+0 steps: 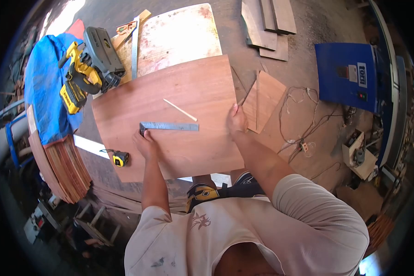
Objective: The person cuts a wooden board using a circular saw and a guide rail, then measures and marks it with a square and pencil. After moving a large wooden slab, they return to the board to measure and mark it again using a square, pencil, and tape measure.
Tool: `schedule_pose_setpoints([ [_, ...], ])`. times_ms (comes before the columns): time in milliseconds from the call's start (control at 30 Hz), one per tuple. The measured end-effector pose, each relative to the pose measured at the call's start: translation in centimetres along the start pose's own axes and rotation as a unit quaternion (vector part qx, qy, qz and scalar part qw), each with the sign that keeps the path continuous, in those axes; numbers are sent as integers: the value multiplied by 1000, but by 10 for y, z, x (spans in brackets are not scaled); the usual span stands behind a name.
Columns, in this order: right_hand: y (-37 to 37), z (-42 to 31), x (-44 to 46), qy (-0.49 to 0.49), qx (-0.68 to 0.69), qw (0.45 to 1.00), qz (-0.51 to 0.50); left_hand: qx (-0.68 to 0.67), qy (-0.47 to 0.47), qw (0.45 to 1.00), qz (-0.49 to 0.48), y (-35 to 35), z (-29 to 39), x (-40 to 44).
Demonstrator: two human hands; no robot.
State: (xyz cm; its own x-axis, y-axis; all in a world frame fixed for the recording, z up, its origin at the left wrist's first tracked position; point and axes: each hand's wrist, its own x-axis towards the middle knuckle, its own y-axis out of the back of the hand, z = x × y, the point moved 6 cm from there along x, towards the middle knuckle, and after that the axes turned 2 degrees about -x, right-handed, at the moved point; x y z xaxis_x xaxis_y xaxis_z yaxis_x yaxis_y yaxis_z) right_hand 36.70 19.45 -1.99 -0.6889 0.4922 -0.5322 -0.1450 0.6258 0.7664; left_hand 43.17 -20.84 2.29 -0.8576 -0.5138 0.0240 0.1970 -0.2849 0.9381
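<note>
A wide reddish-brown wooden sheet (193, 152) lies before me. My left hand (146, 143) is closed on the dark stock of a metal try square (175, 126), whose blade lies flat on the sheet, pointing right. My right hand (238, 120) grips the sheet's right edge, thumb on top and the other fingers mostly hidden. Above the square's blade rests a thin pale stick (180, 110), set at a slant. Near the sheet's lower left edge sits a yellow and black tape measure (120, 158).
A yellow cordless tool (80, 76) stands beyond the sheet's upper left corner, by a blue tarp (46, 92). Behind the sheet is a stained white board (179, 37). Wood pieces (264, 101), cables (303, 133) and a blue machine (345, 76) are at right.
</note>
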Motion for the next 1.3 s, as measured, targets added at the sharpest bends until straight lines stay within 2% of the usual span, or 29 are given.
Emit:
schedule_pose_setpoints([
  [33, 0, 0, 1, 9, 13, 1000, -16, 5, 6, 1000, 7, 0, 8, 1],
  [100, 1, -1, 3, 16, 28, 999, -38, -133, 118, 984, 12, -6, 16, -3],
  [167, 6, -2, -1, 36, 66, 995, -67, -152, 116, 981, 20, -17, 35, -6],
  [200, 3, 4, 2, 35, 68, 995, -68, -181, 84, 980, -8, -28, 52, -4],
  [233, -6, 9, 9, 77, 119, 985, -98, -213, 51, 975, -35, -42, 66, 0],
  [267, -14, 14, 17, 121, 168, 970, -129, -253, 27, 964, -72, -72, 70, 0],
  [300, -13, 16, 24, 124, 167, 970, -129, -292, 5, 950, -108, -102, 73, -1],
  [367, 5, 12, 33, 226, 233, 946, -20, -402, 63, 893, -190, -134, 127, -14],
  [433, 31, -6, 40, 217, 253, 942, -39, -460, 179, 784, -377, -92, 232, -28],
  [500, 45, -34, 51, 224, 327, 905, -154, -518, 158, 709, -451, -108, 277, -43],
  [533, 41, -48, 52, 156, 419, 814, -370, -518, 161, 708, -453, -118, 292, -48],
  [567, 48, -54, 56, 151, 418, 816, -371, -545, 136, 700, -442, -126, 308, -52],
  [633, 55, -63, 66, 70, 367, 855, -359, -572, 112, 690, -429, -139, 322, -41],
  [667, 66, -80, 66, 109, 434, 836, -316, -485, 3, 783, -390, -140, 326, -27],
  [700, 59, -81, 80, 108, 434, 837, -316, -384, -107, 852, -340, -138, 333, -17],
  [733, 49, -77, 103, 113, 417, 852, -295, -218, -62, 869, -441, -134, 331, -8],
  [767, 44, -75, 121, 117, 400, 867, -275, -218, -60, 868, -442, -132, 321, -6],
  [800, 46, -79, 132, 109, 378, 878, -274, -168, -144, 930, -295, -115, 315, 4],
  [833, 45, -85, 140, 108, 378, 878, -274, -112, -223, 959, -137, -94, 310, 9],
  [900, 34, -92, 152, 69, 369, 881, -287, -95, -214, 963, -136, -84, 281, 9],
  [967, 13, -99, 158, 70, 343, 892, -285, -78, -204, 966, -135, -74, 252, 6],
  [1033, 9, -108, 159, 137, 297, 929, -174, -28, -148, 984, -94, -67, 220, 6],
  [1133, 3, -107, 159, 136, 271, 945, -121, 25, -121, 991, -60, -65, 191, 14],
  [1167, 3, -106, 159, 145, 272, 947, -90, 25, -118, 991, -60, -70, 188, 18],
  [1233, 8, -109, 151, 134, 294, 943, -76, -89, -142, 985, -51, -74, 199, 37],
  [1300, 6, -110, 148, 121, 317, 939, -61, -99, -140, 984, -41, -84, 220, 51],
])
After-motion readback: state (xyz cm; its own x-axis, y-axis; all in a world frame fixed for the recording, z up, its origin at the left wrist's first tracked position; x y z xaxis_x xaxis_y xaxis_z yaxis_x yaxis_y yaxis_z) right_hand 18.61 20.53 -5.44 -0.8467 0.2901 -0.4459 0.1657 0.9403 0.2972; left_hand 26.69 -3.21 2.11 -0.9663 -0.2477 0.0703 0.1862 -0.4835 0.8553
